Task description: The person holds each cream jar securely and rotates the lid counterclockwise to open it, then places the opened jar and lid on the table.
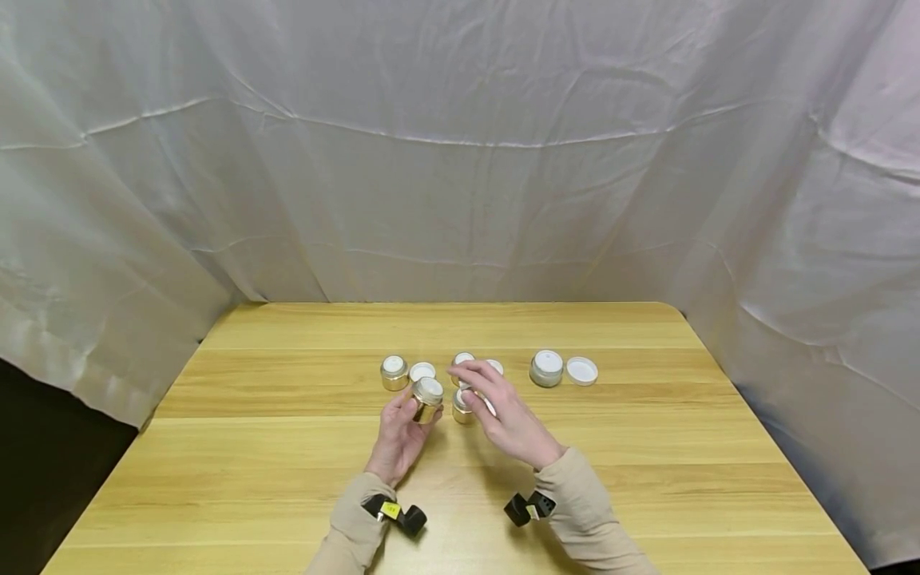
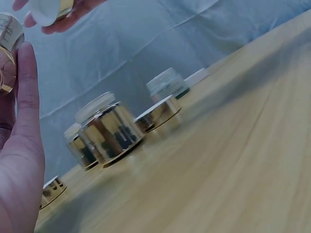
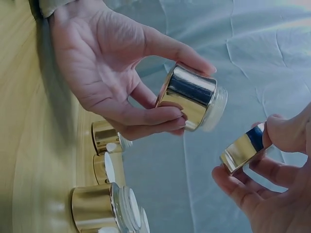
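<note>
My left hand point(image 1: 398, 443) grips a small gold jar point(image 3: 189, 97) around its body, between thumb and fingers. The jar is tilted, and its clear threaded neck is uncovered; a white top shows inside in the head view. To the right of it, my right hand point(image 1: 519, 427) pinches a gold screw lid point(image 3: 241, 148) by its rim. The lid's white inside point(image 2: 44, 10) shows in the left wrist view. Lid and jar are apart. Just beyond the hands stands another lidless gold jar point(image 1: 462, 410), partly covered by the right fingers in the head view.
Farther back stand a gold jar point(image 1: 394, 374) with a lid point(image 1: 422, 370) beside it, and another jar point(image 1: 463, 358) partly behind the right hand. A greenish glass jar point(image 1: 546, 370) and its white lid point(image 1: 582, 370) lie to the right on the wooden table point(image 1: 647, 447).
</note>
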{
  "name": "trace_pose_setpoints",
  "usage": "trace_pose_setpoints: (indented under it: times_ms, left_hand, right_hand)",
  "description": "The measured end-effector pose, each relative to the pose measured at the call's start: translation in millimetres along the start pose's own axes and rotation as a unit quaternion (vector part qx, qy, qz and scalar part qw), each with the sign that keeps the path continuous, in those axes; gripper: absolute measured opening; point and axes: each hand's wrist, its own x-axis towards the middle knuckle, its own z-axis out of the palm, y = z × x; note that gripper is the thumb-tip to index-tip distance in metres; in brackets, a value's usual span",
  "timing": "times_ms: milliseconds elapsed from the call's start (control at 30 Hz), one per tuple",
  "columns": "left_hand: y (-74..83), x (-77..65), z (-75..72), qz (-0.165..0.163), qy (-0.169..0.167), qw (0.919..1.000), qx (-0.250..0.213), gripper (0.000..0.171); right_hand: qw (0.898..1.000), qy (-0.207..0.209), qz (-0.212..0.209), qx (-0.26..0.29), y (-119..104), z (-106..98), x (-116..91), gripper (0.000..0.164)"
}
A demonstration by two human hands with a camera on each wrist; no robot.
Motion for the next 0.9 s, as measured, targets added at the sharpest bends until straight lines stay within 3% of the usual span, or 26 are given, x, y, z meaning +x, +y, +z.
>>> trace_pose_setpoints:
  times_ms: [400,700,900]
  left_hand:
    - [14.4,-1.1,-9.1,0.029,0.052,0.9982,-0.001,0.027]
    - [25.8,-2.4,-22.4,0.07,0.058,0.9958,0.01,0.029]
    - [31.2,-2.5,-26.5,0.105,0.048,0.9931,0.02,0.029]
  right_hand:
    - [0.999,0.02,0.02,0.015,-0.9,7.6,-0.4,0.032]
    - [0.997,0.026,0.061,0.047,-0.5,21.6,-0.5,0.027]
    - [0.988,0.018,0.105,0.108,-2.1,33.0,-2.4,0.025]
